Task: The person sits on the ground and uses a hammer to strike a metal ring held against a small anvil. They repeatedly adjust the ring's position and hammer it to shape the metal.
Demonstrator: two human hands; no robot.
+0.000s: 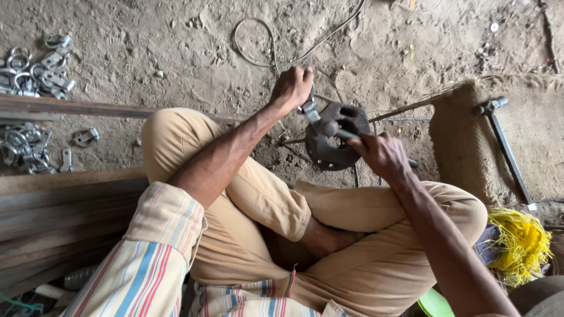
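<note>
left hand [292, 87] fisted, arm outstretched, right hand [382, 155] fingers curled closed

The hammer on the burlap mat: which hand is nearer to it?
Right. The right hand is just left of the mat's edge, nearer the hammer; the left hand is farther left, beyond the dark metal block.

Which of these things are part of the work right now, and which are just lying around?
In use:
left hand
small metal piece
dark round metal block
right hand
hammer

Lying about:
metal clamps
wooden planks
cable
burlap mat
yellow fibre bundle
</note>
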